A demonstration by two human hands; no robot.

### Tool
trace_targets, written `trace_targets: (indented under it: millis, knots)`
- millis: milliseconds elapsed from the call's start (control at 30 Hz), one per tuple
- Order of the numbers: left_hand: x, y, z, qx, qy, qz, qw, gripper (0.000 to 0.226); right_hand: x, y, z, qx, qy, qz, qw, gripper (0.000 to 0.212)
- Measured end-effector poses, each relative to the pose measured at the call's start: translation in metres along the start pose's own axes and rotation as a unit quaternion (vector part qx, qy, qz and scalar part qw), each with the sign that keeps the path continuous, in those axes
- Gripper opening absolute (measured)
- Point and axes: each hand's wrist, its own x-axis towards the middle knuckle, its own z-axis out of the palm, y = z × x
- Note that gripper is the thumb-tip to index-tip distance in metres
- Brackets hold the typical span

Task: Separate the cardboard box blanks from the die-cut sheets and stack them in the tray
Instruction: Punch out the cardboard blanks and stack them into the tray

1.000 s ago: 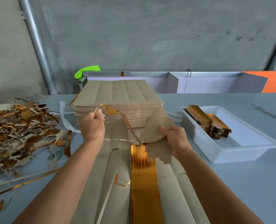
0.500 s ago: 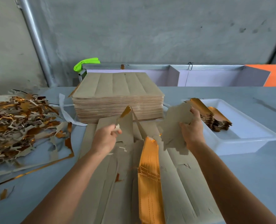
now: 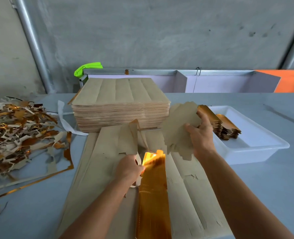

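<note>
A brown die-cut sheet point(image 3: 99, 163) lies flat in front of me on the grey table. My right hand point(image 3: 200, 135) grips a separated cardboard blank point(image 3: 179, 128), brown side toward me, held up just left of the white tray point(image 3: 256, 147). Two short stacks of gold-faced blanks point(image 3: 227, 125) sit in the tray's far left part. My left hand point(image 3: 128, 168) grips the top end of a gold strip point(image 3: 153, 195) and a raised brown flap point(image 3: 129, 137) of the sheet. Behind stands a thick pile of uncut sheets point(image 3: 120, 104).
A heap of gold and brown offcuts point(image 3: 17, 133) covers the table's left side, with loose strips trailing toward me. A metal rail with lilac panels point(image 3: 177, 78) runs along the back. A bright green cloth point(image 3: 87, 68) and an orange surface point(image 3: 287, 81) lie beyond.
My right hand has carried the blank right and up toward the tray. My left hand has dropped from the far end of the sheet to the gold strip near me.
</note>
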Motion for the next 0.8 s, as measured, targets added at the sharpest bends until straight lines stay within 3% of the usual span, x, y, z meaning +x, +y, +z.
trace_targets:
  millis: [100, 267, 400, 533, 633, 800]
  knots:
    - [0.000, -0.004, 0.001, -0.012, -0.001, 0.004, 1.000, 0.048, 0.007, -0.006, -0.008, 0.048, 0.076, -0.014, 0.996, 0.052]
    - [0.002, -0.006, -0.003, -0.068, -0.006, -0.003, 0.998, 0.043, 0.015, -0.006, -0.024, 0.015, 0.168, -0.043, 0.985, 0.060]
    - [0.002, -0.009, -0.003, -0.056, -0.017, -0.011, 0.998, 0.013, 0.017, -0.003, -0.031, -0.006, 0.202, -0.021, 0.979, 0.060]
    - [0.002, -0.007, -0.004, -0.045, -0.027, -0.010, 0.999, 0.010, 0.015, -0.002, -0.027, 0.004, 0.182, -0.012, 0.983, 0.060]
    - [0.001, -0.008, 0.000, -0.045, -0.036, -0.009, 0.998, 0.034, 0.014, -0.004, -0.022, 0.001, 0.158, -0.022, 0.987, 0.061]
    - [-0.002, -0.009, 0.002, -0.037, -0.038, -0.023, 0.998, 0.040, 0.022, -0.017, -0.031, 0.039, 0.213, -0.053, 0.975, 0.061]
